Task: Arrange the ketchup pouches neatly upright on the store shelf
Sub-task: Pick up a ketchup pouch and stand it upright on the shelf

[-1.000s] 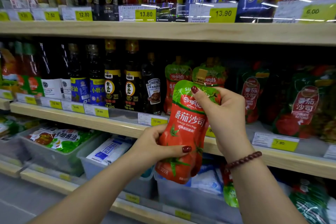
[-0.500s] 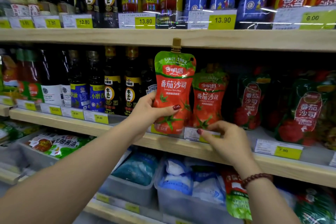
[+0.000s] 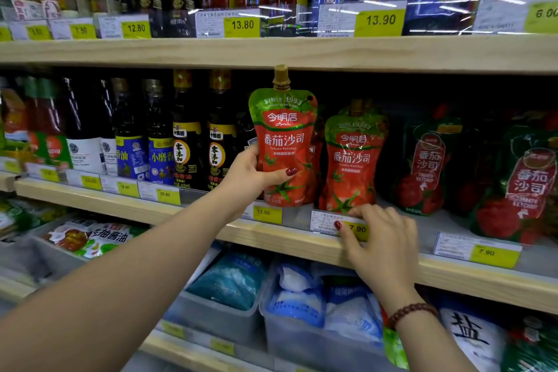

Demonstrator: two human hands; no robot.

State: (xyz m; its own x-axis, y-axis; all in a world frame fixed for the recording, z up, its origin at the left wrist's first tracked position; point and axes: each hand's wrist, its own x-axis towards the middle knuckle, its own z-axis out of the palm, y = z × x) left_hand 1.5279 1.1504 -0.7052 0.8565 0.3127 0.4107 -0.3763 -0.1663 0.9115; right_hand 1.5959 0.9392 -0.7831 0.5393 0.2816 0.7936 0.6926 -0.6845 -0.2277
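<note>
Lifted up to the shelf, red-and-green ketchup pouch (image 3: 283, 142) stands upright, clasped by left hand (image 3: 250, 175); right hand (image 3: 380, 238) rests loosely spread, holding nothing.

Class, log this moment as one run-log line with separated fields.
left hand: holds ketchup pouch upright | right hand: on price tag | neighbouring pouch: standing

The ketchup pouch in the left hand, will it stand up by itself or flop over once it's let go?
The pouch looks soft: it pinches in where the left hand grips. It's probably top-heavy with its cap, so it may lean. Its neighbour stands upright, so support seems likely.
</note>
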